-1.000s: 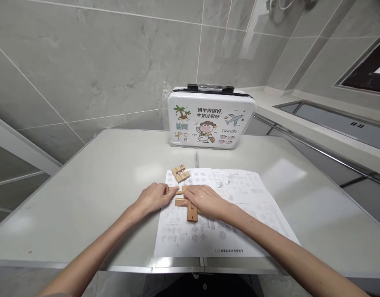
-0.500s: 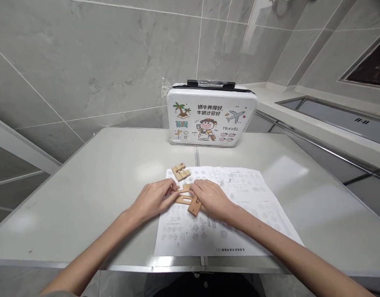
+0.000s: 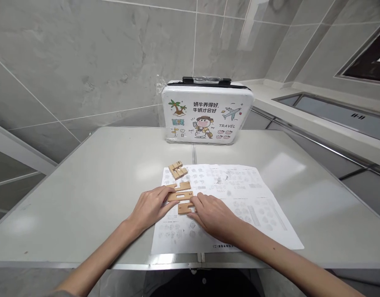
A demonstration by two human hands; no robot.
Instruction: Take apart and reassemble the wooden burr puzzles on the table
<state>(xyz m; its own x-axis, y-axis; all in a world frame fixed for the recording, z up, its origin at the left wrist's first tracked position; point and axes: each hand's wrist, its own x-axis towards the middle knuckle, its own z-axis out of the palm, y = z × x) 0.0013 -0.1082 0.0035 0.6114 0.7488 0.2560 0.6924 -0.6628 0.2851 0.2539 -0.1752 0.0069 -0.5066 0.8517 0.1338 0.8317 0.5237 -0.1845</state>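
Three flat notched wooden pieces lie side by side in a row on a printed paper sheet (image 3: 239,198): a far piece (image 3: 180,186), a middle piece (image 3: 180,196) and a near piece (image 3: 185,208). My left hand (image 3: 151,206) rests flat with its fingertips against the left ends of the pieces. The fingertips of my right hand (image 3: 211,214) touch the right end of the near piece. Neither hand grips anything. A small assembled wooden block (image 3: 178,169) sits apart at the sheet's far left corner.
A white case with cartoon travel prints (image 3: 206,117) stands upright at the back of the grey table (image 3: 100,181), against the tiled wall. A counter ledge (image 3: 316,123) runs along the right. The table's metal front edge is near my body.
The wooden pieces, crossed and partly lifted before, now lie flat in a parallel row. Both hands have drawn back toward me and flattened.
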